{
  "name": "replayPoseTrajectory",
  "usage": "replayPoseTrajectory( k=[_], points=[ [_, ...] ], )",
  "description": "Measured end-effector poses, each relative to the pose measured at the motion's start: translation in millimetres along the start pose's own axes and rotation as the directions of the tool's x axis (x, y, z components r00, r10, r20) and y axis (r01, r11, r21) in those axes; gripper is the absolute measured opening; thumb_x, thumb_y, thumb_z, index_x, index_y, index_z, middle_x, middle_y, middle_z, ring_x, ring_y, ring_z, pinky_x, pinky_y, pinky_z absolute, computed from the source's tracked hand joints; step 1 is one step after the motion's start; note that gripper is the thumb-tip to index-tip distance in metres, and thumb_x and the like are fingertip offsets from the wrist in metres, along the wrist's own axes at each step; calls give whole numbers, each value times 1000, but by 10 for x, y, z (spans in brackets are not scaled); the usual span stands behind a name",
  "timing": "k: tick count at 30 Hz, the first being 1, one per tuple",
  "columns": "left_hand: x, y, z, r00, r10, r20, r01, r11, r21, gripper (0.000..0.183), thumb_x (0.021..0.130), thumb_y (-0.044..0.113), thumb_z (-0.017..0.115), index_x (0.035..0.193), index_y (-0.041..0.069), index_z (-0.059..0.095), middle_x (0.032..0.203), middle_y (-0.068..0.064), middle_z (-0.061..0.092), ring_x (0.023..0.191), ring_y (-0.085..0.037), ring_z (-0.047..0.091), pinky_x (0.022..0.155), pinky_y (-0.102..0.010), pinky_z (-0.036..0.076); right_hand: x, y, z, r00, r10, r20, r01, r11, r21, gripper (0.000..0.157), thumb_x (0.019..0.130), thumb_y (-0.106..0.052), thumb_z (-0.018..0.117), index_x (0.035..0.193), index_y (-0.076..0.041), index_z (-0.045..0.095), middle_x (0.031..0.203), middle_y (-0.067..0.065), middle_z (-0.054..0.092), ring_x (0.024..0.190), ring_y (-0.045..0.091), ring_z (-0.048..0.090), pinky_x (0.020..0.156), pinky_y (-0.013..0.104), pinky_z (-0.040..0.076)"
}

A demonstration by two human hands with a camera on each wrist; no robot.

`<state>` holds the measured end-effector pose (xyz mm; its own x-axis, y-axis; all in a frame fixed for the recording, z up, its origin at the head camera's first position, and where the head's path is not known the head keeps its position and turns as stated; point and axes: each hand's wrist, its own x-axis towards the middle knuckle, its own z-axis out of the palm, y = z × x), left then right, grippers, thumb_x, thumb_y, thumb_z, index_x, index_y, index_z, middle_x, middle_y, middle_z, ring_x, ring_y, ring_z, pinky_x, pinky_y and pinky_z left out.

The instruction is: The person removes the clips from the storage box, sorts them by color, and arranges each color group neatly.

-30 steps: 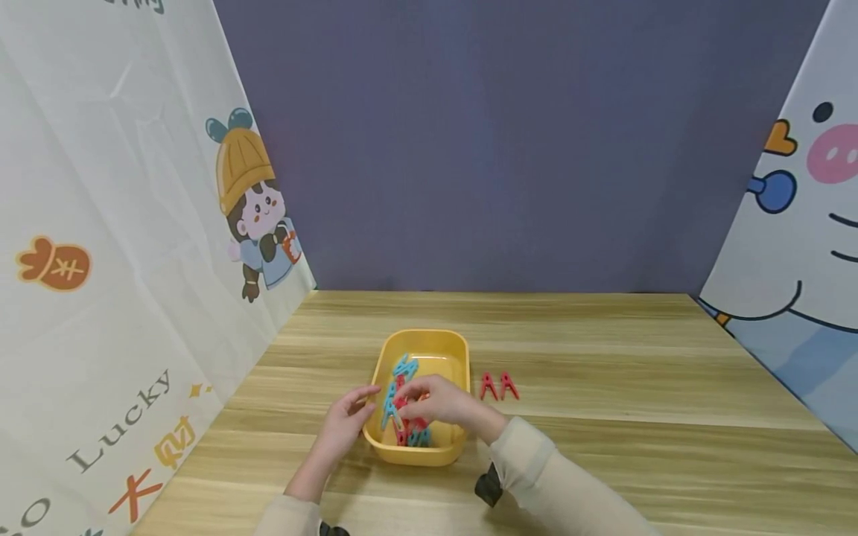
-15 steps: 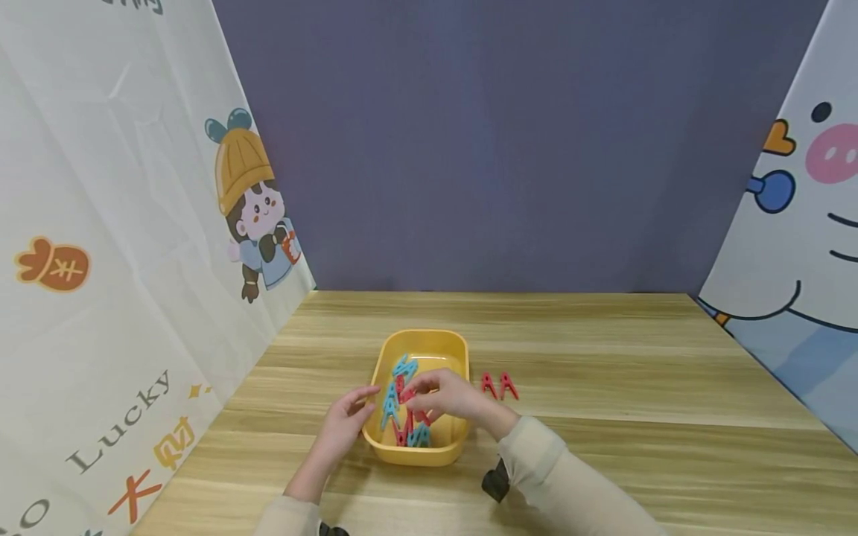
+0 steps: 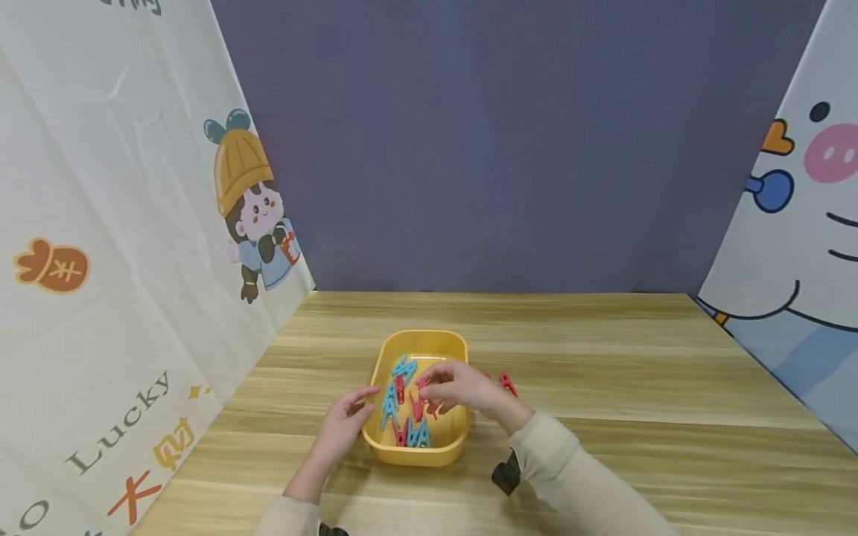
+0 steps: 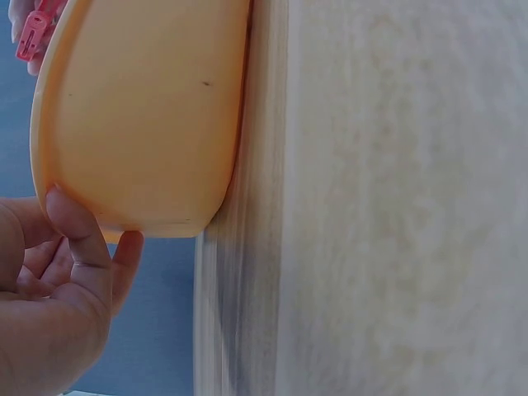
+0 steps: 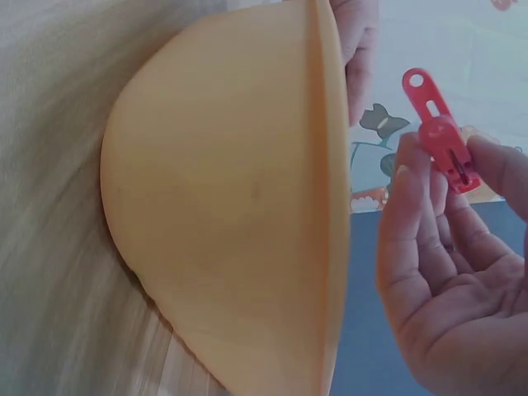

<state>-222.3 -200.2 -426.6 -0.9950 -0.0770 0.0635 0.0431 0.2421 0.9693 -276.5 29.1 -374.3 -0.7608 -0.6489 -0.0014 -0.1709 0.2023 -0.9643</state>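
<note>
A yellow plastic basin (image 3: 456,439) on the table holds several red and blue clothespins, among them a blue clothespin (image 3: 390,409) by its left wall. Above it, my right hand (image 3: 462,385) pinches a red clothespin (image 5: 441,136) between thumb and fingertips; the right wrist view shows it raised beyond the rim. My left hand (image 3: 345,423) rests its fingers against the basin's left side, and in the left wrist view a fingertip (image 4: 70,210) touches the outer wall. Red clothespins (image 3: 414,406) lie beneath the right hand, partly covered by it.
Right of the basin lies a red clothespin (image 3: 508,383) on the wooden table (image 3: 603,372), with another mostly hidden behind my right hand. A dark blue panel (image 3: 509,149) stands at the back, and printed sheets (image 3: 134,260) flank the table.
My right hand has moved rightward and slightly away, from the left-hand clothespins toward the basin's right side, uncovering several clothespins. My left hand has stayed at the basin's left side.
</note>
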Motion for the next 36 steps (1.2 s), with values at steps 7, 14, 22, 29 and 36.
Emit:
replayPoseTrajectory(
  k=[7,14,22,29,36],
  points=[
    [-1,-3,-9,1000,8,-4,-8,1000,-2,31,90,0,53,121,-1,56,132,-22,45,103,-36,54,64,-35,52,-20,26,-88,999,30,-22,-29,998,50,27,88,-17,62,106,2,59,86,10,62,71,20,62,67,43,53],
    [-10,5,-9,1000,2,0,-2,1000,1,31,91,2,53,122,-1,55,132,-22,44,102,-36,54,63,-35,52,-48,55,-218,998,38,-54,-33,995,95,31,89,-18,62,110,4,57,92,18,60,73,22,61,63,38,54],
    [-17,17,-4,1000,2,4,-2,1000,-6,32,91,2,52,122,-1,54,132,-24,44,99,-35,56,63,-34,51,-122,96,-350,996,40,-85,-29,992,127,34,89,-16,62,115,5,55,98,23,57,74,24,61,63,37,54],
    [-6,5,-7,1000,-2,5,2,1000,-4,31,91,2,52,122,0,55,131,-23,45,98,-33,56,62,-33,51,-158,176,-435,993,41,-113,-25,989,146,39,89,-14,61,120,6,49,95,22,58,70,23,62,63,39,54],
    [-15,12,-8,1000,-5,13,5,1000,-4,31,92,3,51,122,0,55,132,-23,44,99,-33,55,62,-33,51,-186,284,-539,987,62,-149,-35,984,174,46,89,-15,62,125,6,44,92,17,59,65,21,61,60,36,54]
  ],
)
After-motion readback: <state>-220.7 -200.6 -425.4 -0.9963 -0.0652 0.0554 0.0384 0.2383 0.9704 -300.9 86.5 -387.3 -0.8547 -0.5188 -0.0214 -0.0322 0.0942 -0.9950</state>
